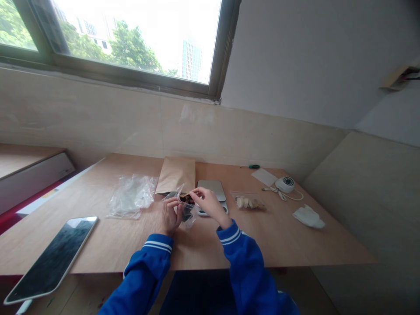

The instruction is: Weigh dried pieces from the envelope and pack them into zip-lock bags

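Over the tabletop (131,245) middle, both hands hold a small clear bag (186,209) of dark bits: left hand (170,217) grips its body, right hand (208,203) fingers pinch the mouth, seemingly sealing or opening it. Pressing the strip evenly along that mouth looks next.

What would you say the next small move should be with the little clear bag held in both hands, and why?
Probably press its top edge closed: the left hand steadies the small clear bag with dark contents, and the right hand pinches its top edge, which looks open.
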The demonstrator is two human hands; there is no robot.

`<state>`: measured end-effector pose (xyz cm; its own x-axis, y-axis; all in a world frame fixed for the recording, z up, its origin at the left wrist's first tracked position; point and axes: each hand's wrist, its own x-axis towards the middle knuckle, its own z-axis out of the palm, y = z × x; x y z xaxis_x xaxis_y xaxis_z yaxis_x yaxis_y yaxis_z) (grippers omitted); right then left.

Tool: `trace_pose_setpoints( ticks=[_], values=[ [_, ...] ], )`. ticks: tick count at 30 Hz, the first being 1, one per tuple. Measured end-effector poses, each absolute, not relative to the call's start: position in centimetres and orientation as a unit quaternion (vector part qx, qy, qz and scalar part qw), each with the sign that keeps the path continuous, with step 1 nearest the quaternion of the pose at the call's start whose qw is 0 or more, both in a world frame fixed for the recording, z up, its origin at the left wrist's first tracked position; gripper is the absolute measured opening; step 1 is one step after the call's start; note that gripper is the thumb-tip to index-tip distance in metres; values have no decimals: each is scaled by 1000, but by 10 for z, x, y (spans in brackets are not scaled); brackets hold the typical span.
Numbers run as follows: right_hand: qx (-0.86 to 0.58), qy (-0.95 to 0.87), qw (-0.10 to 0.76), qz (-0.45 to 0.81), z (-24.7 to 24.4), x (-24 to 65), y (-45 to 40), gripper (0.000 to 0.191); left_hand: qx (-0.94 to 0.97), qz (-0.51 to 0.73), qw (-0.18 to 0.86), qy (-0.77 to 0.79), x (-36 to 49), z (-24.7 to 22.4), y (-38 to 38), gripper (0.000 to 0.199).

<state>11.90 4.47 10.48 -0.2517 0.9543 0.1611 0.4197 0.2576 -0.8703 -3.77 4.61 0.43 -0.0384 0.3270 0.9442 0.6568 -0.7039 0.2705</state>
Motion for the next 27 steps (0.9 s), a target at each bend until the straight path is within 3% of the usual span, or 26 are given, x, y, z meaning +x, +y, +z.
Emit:
trace_pose_setpoints(
  ticks=[6, 11, 14, 21, 27],
  values=[
    [-499, -729, 336, 326, 105, 120, 43, 33, -679, -626, 124, -362, -40, -3, 49, 9],
    [-493, -714, 362, 341, 102, 114, 45, 21, -693, -608, 129, -366, -41, -5, 49, 10],
    [-476, -705, 386, 357, 103, 108, 45, 25, -699, -606, 132, -357, -40, -4, 48, 9],
    [-414, -775, 341, 334, 103, 108, 40, 29, -683, -609, 145, -376, -40, -5, 48, 10],
    [-457, -728, 430, 277, 95, 121, 48, 31, -663, -625, 133, -390, -39, -7, 49, 9]
  ],
)
